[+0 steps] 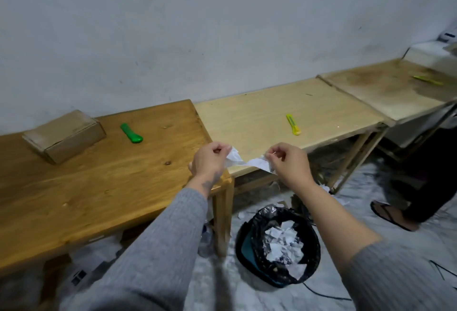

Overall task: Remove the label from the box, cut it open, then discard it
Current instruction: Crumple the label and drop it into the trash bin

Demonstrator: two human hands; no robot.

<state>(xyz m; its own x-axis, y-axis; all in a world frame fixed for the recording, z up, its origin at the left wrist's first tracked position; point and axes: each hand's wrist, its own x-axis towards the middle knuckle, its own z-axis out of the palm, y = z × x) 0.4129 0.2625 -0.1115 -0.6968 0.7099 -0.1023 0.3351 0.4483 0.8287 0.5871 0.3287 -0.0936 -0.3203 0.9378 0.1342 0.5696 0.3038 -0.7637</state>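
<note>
Label (247, 161) paper, white and crumpled, is stretched between the two hands above the front edge of the table (74, 187) — the left hand (207, 160) pinches one end, the right hand (289, 162) pinches the other. Nearest the camera, on the floor, a bin (249, 244) lined with a black bag holds torn white scraps. Farther back on the table lie a green knife (131, 133) and, to its left, the closed cardboard box (64, 135) — a yellow knife (293, 124) lies on the paler table (259, 113) beside.
</note>
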